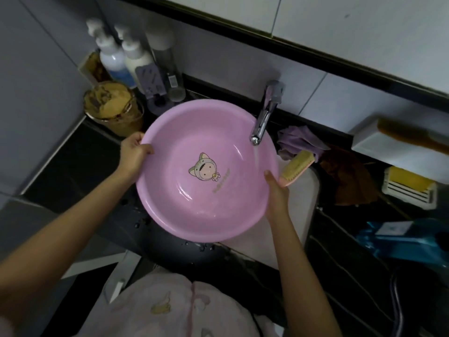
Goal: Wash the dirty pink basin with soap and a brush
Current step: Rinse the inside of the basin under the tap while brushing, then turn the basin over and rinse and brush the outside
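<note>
One round pink plastic basin, held between two hands under the shiny metal tap. Left hand gripping the left rim, fingers curled over the edge. Right hand gripping the right rim, thumb inside, other fingers hidden behind. Wet inside, cartoon child in a cat hat on the bottom. One pink-handled yellow-bristled brush just beside the right rim. One yellow soap bar well apart, far right.
</note>
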`<state>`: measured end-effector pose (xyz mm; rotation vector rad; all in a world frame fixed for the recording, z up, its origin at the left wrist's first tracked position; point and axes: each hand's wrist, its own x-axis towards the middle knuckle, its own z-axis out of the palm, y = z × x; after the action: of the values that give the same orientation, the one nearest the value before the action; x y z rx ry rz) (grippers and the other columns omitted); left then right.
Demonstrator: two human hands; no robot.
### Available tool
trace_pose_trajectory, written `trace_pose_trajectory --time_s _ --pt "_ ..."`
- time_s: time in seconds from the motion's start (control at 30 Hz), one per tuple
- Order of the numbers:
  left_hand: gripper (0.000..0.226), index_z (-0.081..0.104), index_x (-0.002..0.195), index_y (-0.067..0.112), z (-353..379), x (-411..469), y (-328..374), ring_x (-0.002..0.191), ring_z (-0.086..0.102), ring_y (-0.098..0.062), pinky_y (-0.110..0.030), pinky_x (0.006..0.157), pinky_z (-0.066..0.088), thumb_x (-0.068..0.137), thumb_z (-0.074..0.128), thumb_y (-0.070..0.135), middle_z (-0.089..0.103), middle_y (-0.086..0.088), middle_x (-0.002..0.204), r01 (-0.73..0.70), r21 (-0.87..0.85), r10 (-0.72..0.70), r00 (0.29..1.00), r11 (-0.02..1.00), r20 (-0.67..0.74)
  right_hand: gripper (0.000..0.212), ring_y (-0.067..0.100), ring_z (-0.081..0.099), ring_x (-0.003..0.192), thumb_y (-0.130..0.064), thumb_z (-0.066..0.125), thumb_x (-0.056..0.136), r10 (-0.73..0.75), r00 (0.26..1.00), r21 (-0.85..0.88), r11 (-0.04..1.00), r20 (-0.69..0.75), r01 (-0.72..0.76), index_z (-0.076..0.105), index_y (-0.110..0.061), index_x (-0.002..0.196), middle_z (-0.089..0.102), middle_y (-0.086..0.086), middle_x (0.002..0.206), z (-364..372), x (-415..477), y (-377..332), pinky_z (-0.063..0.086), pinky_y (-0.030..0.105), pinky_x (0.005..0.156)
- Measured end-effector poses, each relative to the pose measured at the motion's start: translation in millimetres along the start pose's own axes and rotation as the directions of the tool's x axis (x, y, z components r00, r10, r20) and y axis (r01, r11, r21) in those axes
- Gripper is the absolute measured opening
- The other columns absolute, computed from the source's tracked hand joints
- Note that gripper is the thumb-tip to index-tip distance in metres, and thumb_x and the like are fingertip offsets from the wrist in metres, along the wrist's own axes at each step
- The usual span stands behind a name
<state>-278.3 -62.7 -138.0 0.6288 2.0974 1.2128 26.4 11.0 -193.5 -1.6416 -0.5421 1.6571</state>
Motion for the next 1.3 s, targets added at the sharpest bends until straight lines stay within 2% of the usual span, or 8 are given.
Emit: trace_pose_trajectory --time_s 0.3,0.5,0.6,0.77,0.93,1.0,1.13,1.3 --pt "0.072 0.058 0.113 -0.003 55 -12 -41 0.09 0.051 -0.02 -0.024 0.076 0.034 0.057 0.047 0.04 0.058 -0.014 0.098 -0.211 0.283 0.11 0.936 0.936 0.335 0.035 0.017 0.066 0.087 -0.014 0.067 0.085 -0.116 0.992 -0.046 0.993 -0.059 0.113 0.06 -0.013 0.119 0.068 0.001 0.099 -46 -52 -46 0.054 0.026 0.067" --pt "0.037 0.055 0.115 -0.002 103 -13 -67 0.105 0.056 -0.034 -0.029 0.082 0.041 0.079 0.05 -0.003 0.06 -0.021 0.111 -0.225 0.339 0.048 0.887 0.914 0.459 0.014 0.016 0.068 0.087 -0.016 0.062 0.089 -0.285 0.958 -0.198 0.94 -0.009 0.278 0.064 -0.025 0.099 0.07 0.0 0.095 -48 -109 -75 0.055 0.031 0.076" --pt "0.043 0.053 0.125 0.002 110 -24 -63 0.102 0.053 -0.02 -0.021 0.081 0.038 0.084 0.048 -0.01 0.057 -0.009 0.115 -0.262 0.321 0.05 0.839 0.91 0.542 0.011 0.01 0.068 0.074 -0.013 0.061 0.088 -0.341 0.939 -0.246 0.914 -0.034 0.323 0.063 -0.024 0.093 0.069 -0.002 0.083 -39 -130 -84 0.056 0.024 0.065" --pt "0.034 0.055 0.128 0.014 106 -48 -46 0.119 0.05 -0.017 -0.014 0.092 0.034 0.095 0.051 0.013 0.052 -0.005 0.134 -0.262 0.303 -0.094 0.594 0.917 0.799 0.01 0.036 0.065 0.07 -0.012 0.06 0.085 -0.432 0.893 -0.353 0.86 -0.123 0.368 0.065 -0.007 0.092 0.064 0.031 0.086 -12 -147 -100 0.053 0.036 0.06" --pt "0.035 0.074 0.089 0.038 66 -104 20 0.096 0.064 -0.002 -0.016 0.087 0.047 0.079 0.052 0.063 0.071 0.015 0.1 -0.06 -0.038 0.055 0.314 0.997 0.948 0.018 0.006 0.047 0.03 -0.013 0.056 0.089 -0.48 0.866 -0.491 0.794 -0.144 0.359 0.056 -0.009 0.071 0.049 0.006 0.053 11 -146 -108 0.038 0.016 0.034" --pt "0.028 0.072 0.091 0.028 52 -119 32 0.083 0.066 -0.003 -0.02 0.079 0.051 0.072 0.069 0.048 0.072 0.012 0.088 -0.069 -0.175 0.188 0.306 0.982 0.933 0.019 0.01 0.052 0.035 -0.018 0.056 0.089 -0.489 0.853 -0.524 0.782 -0.182 0.336 0.06 -0.004 0.077 0.052 0.005 0.053 17 -145 -106 0.044 0.021 0.041" --pt "0.016 0.06 0.096 0.021 44 -138 35 0.065 0.057 -0.012 -0.026 0.06 0.045 0.087 0.056 0.034 0.063 0.003 0.076 -0.527 -0.192 0.473 0.472 0.828 0.744 0.03 0.022 0.059 0.046 -0.029 0.053 0.093 -0.477 0.852 -0.469 0.816 -0.217 0.338 0.059 -0.008 0.072 0.057 0.003 0.048 25 -144 -102 0.049 0.031 0.048" --pt "0.013 0.052 0.082 0.031 43 -115 42 0.057 0.047 -0.006 -0.019 0.051 0.034 0.089 0.042 0.036 0.05 0.008 0.063 -0.601 -0.142 0.562 0.604 0.787 0.565 0.031 0.015 0.05 0.033 -0.024 0.048 0.096 -0.499 0.849 -0.391 0.826 -0.174 0.405 0.055 -0.006 0.071 0.051 0.001 0.04 17 -163 -102 0.038 0.021 0.038"
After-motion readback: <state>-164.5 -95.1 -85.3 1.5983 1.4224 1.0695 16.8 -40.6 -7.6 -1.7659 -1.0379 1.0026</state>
